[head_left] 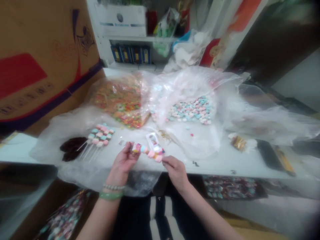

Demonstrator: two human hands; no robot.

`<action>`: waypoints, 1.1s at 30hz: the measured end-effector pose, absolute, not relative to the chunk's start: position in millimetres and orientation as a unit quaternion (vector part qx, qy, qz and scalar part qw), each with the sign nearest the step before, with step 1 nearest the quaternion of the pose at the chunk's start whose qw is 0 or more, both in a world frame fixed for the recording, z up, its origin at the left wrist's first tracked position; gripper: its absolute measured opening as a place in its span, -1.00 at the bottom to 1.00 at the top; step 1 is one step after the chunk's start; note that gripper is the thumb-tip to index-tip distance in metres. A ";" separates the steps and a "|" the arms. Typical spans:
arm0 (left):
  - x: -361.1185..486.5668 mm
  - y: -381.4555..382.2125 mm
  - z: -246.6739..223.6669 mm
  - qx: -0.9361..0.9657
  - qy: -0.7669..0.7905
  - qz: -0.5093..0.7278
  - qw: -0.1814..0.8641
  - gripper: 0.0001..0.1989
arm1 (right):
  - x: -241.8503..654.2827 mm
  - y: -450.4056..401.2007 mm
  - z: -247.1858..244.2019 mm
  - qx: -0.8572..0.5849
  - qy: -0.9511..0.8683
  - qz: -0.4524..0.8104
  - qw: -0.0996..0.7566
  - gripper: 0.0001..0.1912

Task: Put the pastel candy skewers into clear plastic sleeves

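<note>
A short row of pink and blue marshmallows (151, 154) runs between my two hands, a little above the front of the table; it looks like a marshmallow skewer, though a stick or wrapper cannot be made out. At its left end, the fingers of my left hand (123, 161) are closed beside a small colourful label (136, 148). My right hand (177, 171) pinches the right end between thumb and fingers. Just behind the row lies a white printed packet (153, 140), partly overlapped by it. Left of my hands, several marshmallow skewers (101, 135) lie side by side with their white sticks toward me.
Behind are a bag of orange and green sweets (120, 100) and an open clear bag of loose marshmallows (191, 110). Right lie a gold-and-white bundle (238, 143) and a dark flat object (270, 156). A large carton (47, 66) stands left. Boxes of sweets (230, 187) sit below the table.
</note>
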State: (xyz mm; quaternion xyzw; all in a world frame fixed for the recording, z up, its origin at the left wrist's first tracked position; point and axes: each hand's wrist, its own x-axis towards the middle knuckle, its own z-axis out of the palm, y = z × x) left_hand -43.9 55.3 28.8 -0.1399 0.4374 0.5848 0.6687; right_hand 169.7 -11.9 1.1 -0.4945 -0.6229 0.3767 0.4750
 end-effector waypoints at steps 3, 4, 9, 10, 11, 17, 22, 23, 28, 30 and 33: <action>-45.0 55.8 26.4 -0.138 0.429 0.581 0.678 -0.82 | 169.6 -12.2 -1.6 -0.491 -0.639 0.360 0.470 -0.77; -45.0 55.8 25.4 -0.138 0.427 0.580 0.679 -0.84 | 169.9 -12.4 -2.7 -0.493 -0.648 0.347 0.466 -0.76; -40.5 55.0 22.8 -0.124 0.424 0.600 0.667 -0.82 | 173.0 -14.6 -6.8 -0.527 -0.711 0.218 0.412 -0.66; -39.0 54.7 23.1 -0.111 0.423 0.609 0.662 -0.81 | 173.5 -15.1 -7.1 -0.529 -0.721 0.195 0.403 -0.65; -37.8 54.6 23.7 -0.093 0.421 0.617 0.658 -0.80 | 173.7 -15.4 -7.2 -0.529 -0.727 0.180 0.398 -0.64; -38.5 54.9 27.4 0.007 0.444 0.618 0.648 -0.79 | 174.8 -14.7 -7.8 -0.531 -0.713 0.222 0.402 -0.66; -39.4 54.3 22.9 0.037 0.468 0.599 0.649 -0.83 | 175.5 -13.6 -9.8 -0.533 -0.702 0.242 0.406 -0.66; -38.8 54.4 21.3 0.040 0.472 0.607 0.638 -0.84 | 175.0 -13.7 -10.2 -0.533 -0.700 0.247 0.407 -0.66; -37.2 57.9 18.0 0.006 0.478 0.652 0.588 -0.82 | 170.8 -14.2 -10.2 -0.516 -0.669 0.304 0.440 -0.72; -37.9 59.6 20.0 -0.042 0.476 0.648 0.593 -0.81 | 169.7 -13.8 -9.3 -0.512 -0.659 0.317 0.451 -0.73; -38.9 60.7 24.2 -0.104 0.464 0.633 0.611 -0.81 | 169.5 -13.0 -7.3 -0.520 -0.648 0.315 0.459 -0.73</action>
